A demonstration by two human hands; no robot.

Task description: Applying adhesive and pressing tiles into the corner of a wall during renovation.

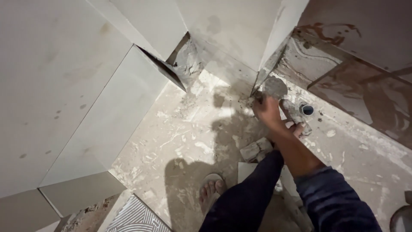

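Right hand (267, 109), reaching forward and down from a dark blue sleeve (332, 202), with the fingers closed on the handle of a trowel (274, 87). The grey, mortar-caked blade lies just beyond the knuckles, pointing away from the person toward the foot of the tiled wall corner (257, 71). The tool's long axis runs roughly in line with the forearm — near to far, tilted slightly left. The blade tip sits at the open joint where the wall tile meets the floor; whether it touches cannot be told. The left hand is not in view, so the right hand alone is at the work.

Just right of the hand, a small round pipe opening (307, 110) is set in the floor (180, 141). Below the wrist lie grey rubble chunks (256, 149); nearer the person — a sandalled foot (211, 185) on the mortar-smeared floor. Far left of the hand, large pale wall tiles (64, 86) with a broken gap (182, 64) at their corner.
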